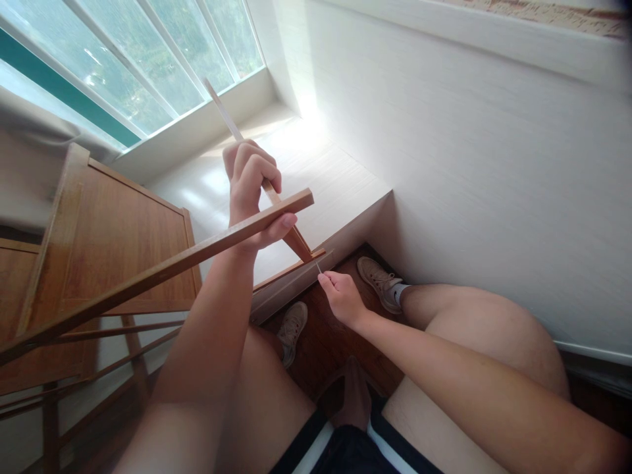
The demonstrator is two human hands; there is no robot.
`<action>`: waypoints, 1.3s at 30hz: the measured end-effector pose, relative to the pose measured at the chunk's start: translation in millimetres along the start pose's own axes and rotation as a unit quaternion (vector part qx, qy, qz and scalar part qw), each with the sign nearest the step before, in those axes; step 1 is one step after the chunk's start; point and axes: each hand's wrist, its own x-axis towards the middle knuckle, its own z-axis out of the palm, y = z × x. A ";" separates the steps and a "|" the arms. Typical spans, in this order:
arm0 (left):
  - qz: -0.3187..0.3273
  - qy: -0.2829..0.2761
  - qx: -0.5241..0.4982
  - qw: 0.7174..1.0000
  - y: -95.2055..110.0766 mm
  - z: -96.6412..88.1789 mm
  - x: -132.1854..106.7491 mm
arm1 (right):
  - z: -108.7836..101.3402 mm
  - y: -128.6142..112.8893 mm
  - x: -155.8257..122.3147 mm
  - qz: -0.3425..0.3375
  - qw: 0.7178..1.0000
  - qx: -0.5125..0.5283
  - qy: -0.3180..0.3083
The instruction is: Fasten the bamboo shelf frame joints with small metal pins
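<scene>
My left hand (253,191) is wrapped around a wooden frame (162,271), with its fingers over the slanting slat and its thumb below the long bar. The long bar runs from the lower left up to the middle of the view. Close to the frame's lower corner (311,255), my right hand (342,297) is closed in a pinch on a thin metal rod (318,266). The rod's tip points up at that corner and seems to meet it. Whatever handle it has is hidden inside my fingers.
Wooden chairs (118,230) stand on the left. A pale ledge (340,178) lies ahead below a bright window (148,59), with a white wall (459,151) along the right. My shoes (293,329) rest on the dark wooden floor (320,329).
</scene>
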 end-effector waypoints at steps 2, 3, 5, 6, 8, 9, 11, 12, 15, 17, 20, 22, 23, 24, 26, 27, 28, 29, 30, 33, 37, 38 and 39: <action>0.003 0.000 0.007 1.000 -0.3 0.0 0.0 | 0.2 -0.9 -4.5 -0.014 0.999 -0.025 -0.016; 0.004 0.001 0.009 1.000 -0.5 -0.1 0.1 | 0.7 -1.0 -6.6 -0.021 0.999 -0.037 -0.025; 0.004 0.002 0.012 1.000 -0.7 -0.3 0.3 | 1.7 -1.0 -9.0 -0.033 0.997 -0.058 -0.039; 0.004 0.002 0.014 1.000 -0.7 -0.4 0.5 | 1.8 -1.1 -9.1 -0.038 0.996 -0.069 -0.041; 0.006 0.003 0.018 1.000 -0.6 -0.4 0.9 | 0.7 -1.6 -7.3 -0.043 0.994 -0.090 -0.035; 0.008 0.003 0.018 1.000 -0.5 -0.2 1.1 | -0.4 -2.1 -5.7 -0.043 0.994 -0.099 -0.030; 0.010 0.005 0.014 1.000 -0.1 0.4 1.4 | -3.2 -3.4 -2.2 -0.042 0.992 -0.119 -0.017; 0.010 0.009 0.011 1.000 0.1 0.8 1.4 | -4.6 -4.1 -0.6 -0.042 0.991 -0.129 -0.012; 0.008 0.017 0.011 1.000 0.2 1.6 1.1 | -7.9 -5.5 2.3 -0.044 0.987 -0.156 -0.003; 0.010 0.018 0.015 1.000 0.1 1.4 0.9 | -8.9 -5.8 3.3 -0.047 0.984 -0.172 -0.001; 0.012 0.015 0.017 1.000 0.7 0.3 1.3 | -9.1 -5.4 4.7 -0.049 0.980 -0.191 0.004; 0.012 0.011 0.018 1.000 1.6 -0.4 1.8 | -8.8 -5.0 5.7 -0.052 0.978 -0.201 0.005; 0.010 0.011 0.017 1.000 1.9 -0.5 2.0 | -8.5 -4.7 6.1 -0.054 0.977 -0.206 0.006; 0.006 0.011 0.017 1.000 2.1 -0.6 2.1 | -8.1 -4.5 6.5 -0.056 0.976 -0.211 0.006; 0.000 0.011 0.016 1.000 2.0 -0.4 1.9 | -7.5 -4.0 7.0 -0.057 0.974 -0.220 0.006; -0.001 0.009 0.014 1.000 1.6 -0.4 1.7 | -7.2 -3.7 7.2 -0.057 0.973 -0.224 0.006; -0.001 0.008 0.012 1.000 1.2 -0.3 1.4 | -7.0 -3.4 7.4 -0.057 0.972 -0.228 0.006; 0.000 0.007 0.010 1.000 0.8 -0.3 1.2 | -6.9 -3.2 7.5 -0.057 0.971 -0.231 0.005; 0.001 0.008 0.008 1.000 0.4 -0.4 0.9 | -6.9 -3.0 7.6 -0.056 0.970 -0.235 0.004; 0.001 0.006 0.005 1.000 -0.1 -1.2 0.6 | -7.2 -2.9 7.6 -0.054 0.968 -0.245 0.001; -0.001 -0.001 0.014 1.000 -0.2 -1.8 0.7 | -7.5 -4.3 7.5 -0.057 0.965 -0.257 -0.004; -0.001 0.001 0.019 1.000 -0.2 -1.6 0.8 | -7.6 -4.7 7.5 -0.058 0.964 -0.260 -0.005; 0.004 0.003 0.022 1.000 -0.4 -1.2 0.8 | -7.6 -5.0 7.4 -0.058 0.963 -0.263 -0.006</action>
